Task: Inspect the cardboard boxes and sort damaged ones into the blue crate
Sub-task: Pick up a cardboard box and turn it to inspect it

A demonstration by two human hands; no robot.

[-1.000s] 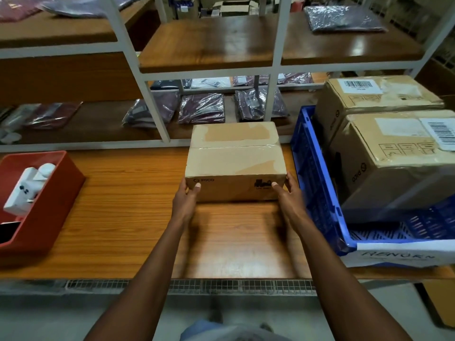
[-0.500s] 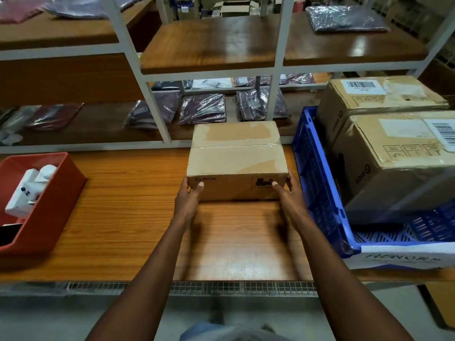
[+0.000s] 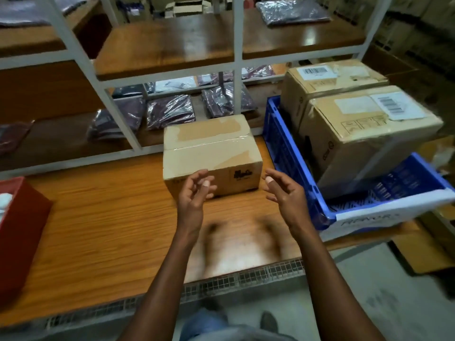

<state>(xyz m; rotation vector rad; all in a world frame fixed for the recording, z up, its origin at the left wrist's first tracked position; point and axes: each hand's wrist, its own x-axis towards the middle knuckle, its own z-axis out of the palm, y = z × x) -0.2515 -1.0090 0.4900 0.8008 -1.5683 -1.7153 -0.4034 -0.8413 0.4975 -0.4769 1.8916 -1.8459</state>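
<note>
Small box point(image 3: 211, 153): on the wooden desk point(image 3: 103, 217), flat, top sealed with clear tape, a dark print on the near side; just left of the blue crate, near it but whether touching cannot be told.
Left hand point(image 3: 194, 193): in the air in front of the near side of the small box, palm turned inward; fingers point(image 3: 205, 184) loosely curled and a little apart, holding nothing, apart from the cardboard.
Right hand point(image 3: 283, 190): in the air beside the near right corner of the small box, between it and the crate wall; fingers point(image 3: 270, 179) loosely bent and spread, holding nothing.
Blue crate point(image 3: 288, 153): on the right end of the desk, a white paper label on its near wall, writing blurred.
Large boxes point(image 3: 364, 134): two, inside the blue crate, one behind the other and touching; the near one tilted, both with barcode labels on top.
Red bin point(image 3: 22, 225): at the left edge of the desk, something white inside.
Shelves point(image 3: 172, 45): behind the desk, white frame, wooden boards.
Bagged clothes point(image 3: 171, 112): dark, in clear plastic, lying on the lower shelf behind the small box.
</note>
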